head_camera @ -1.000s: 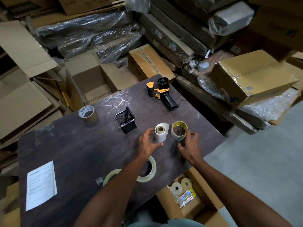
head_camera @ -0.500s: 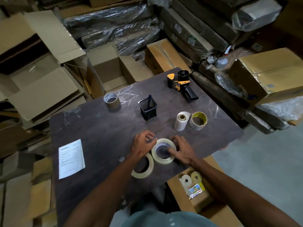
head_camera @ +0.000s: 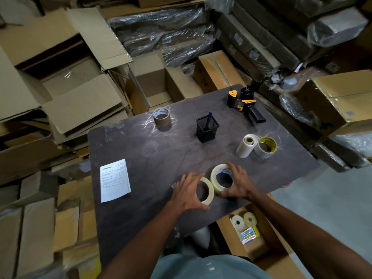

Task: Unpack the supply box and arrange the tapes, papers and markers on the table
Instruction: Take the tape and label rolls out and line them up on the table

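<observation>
The unpacking looks more than half done. On the bench [head_camera: 141,150] already stand a brown tape roll [head_camera: 161,116], a mesh pen holder [head_camera: 207,128] with one marker, a tape dispenser [head_camera: 244,104], a white paper roll [head_camera: 247,145], a yellow-cored tape [head_camera: 265,147] and a printed sheet [head_camera: 114,179]. The left hand [head_camera: 188,191] curls its grip around a flat masking tape ring [head_camera: 207,190]; the right hand [head_camera: 238,183] cups a clear tape roll [head_camera: 221,177] — both rolls touch each other. In the supply box [head_camera: 259,245] below remain two rolls and a marker pack [head_camera: 249,235] — still to take out.
</observation>
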Demonstrator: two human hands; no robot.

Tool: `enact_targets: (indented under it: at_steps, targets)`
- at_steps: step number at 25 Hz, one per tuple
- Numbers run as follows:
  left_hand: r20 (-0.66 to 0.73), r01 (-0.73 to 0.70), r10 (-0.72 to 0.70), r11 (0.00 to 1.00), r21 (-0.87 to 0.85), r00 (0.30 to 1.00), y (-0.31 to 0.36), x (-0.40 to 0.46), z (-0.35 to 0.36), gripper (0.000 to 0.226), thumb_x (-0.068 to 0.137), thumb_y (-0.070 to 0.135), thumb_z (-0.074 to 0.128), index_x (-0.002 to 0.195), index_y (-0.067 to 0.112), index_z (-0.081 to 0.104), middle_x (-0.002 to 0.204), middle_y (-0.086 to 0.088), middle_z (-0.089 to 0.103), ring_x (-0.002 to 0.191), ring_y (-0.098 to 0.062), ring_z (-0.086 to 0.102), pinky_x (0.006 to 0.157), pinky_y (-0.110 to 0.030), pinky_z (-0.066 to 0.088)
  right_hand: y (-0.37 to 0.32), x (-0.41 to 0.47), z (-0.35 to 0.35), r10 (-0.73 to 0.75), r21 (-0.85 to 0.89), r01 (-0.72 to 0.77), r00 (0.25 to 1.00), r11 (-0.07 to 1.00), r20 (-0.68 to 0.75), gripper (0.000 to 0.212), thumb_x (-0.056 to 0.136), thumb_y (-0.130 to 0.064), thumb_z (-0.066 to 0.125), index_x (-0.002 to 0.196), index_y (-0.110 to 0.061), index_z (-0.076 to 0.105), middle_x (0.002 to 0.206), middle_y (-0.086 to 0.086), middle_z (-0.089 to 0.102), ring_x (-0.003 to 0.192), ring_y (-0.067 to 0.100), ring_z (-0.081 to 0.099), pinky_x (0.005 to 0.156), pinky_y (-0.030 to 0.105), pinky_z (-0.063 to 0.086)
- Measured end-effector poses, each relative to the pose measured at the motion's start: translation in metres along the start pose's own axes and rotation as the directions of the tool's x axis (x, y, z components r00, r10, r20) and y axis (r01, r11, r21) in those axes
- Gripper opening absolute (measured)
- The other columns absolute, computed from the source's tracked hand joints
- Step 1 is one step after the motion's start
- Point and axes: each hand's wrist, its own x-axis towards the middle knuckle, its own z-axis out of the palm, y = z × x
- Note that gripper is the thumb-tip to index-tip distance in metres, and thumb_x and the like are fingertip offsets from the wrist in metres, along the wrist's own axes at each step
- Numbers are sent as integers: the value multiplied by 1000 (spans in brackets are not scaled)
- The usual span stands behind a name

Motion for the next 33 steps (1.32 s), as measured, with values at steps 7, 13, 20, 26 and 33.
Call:
enact_targets:
  at_steps: [7,13,20,26,33]
  targets:
    - [-15,18,-18,1000,-16,1000,-16,-7,-10,123,38,62,77,146,37,24,140,4,34,135,-33,35,107,-49,42,-33,-2,9,44,36,-42,997,998,-62,128,40,-61,76,151,-26,23,145,9,38,134,32,37,108,43,39]
    - [-204,136,-161,982,-131,966,-79,-14,-60,122,38,65,77,146,38,28,137,7,36,130,-25,37,105,-40,42,-101,32,16,-51,84,53,998,995,-30,134,42,-58,82,154,-25,18,150,8,33,138,28,32,109,39,36]
    - [-296,320,-366,928,-192,882,-161,-7,-118,124,41,69,77,149,36,27,145,1,36,134,-28,36,106,-44,42,-195,104,30,-179,67,178,984,982,10,126,46,-54,88,151,-23,25,142,6,37,131,26,41,107,34,40]
    - [-306,465,-533,843,-271,789,-212,27,-153,124,44,64,83,150,32,26,147,-4,33,136,-32,35,108,-48,38,-263,182,28,-277,10,278,955,961,103,134,47,-54,90,155,-19,18,149,7,26,139,27,37,115,39,37]
    - [-299,546,-629,775,-319,718,-255,77,-177,124,47,58,86,151,29,25,155,-8,27,144,-36,25,115,-53,31,-309,270,21,-370,-174,408,904,896,212,125,54,-55,86,154,-25,16,157,6,25,142,33,33,116,47,34]
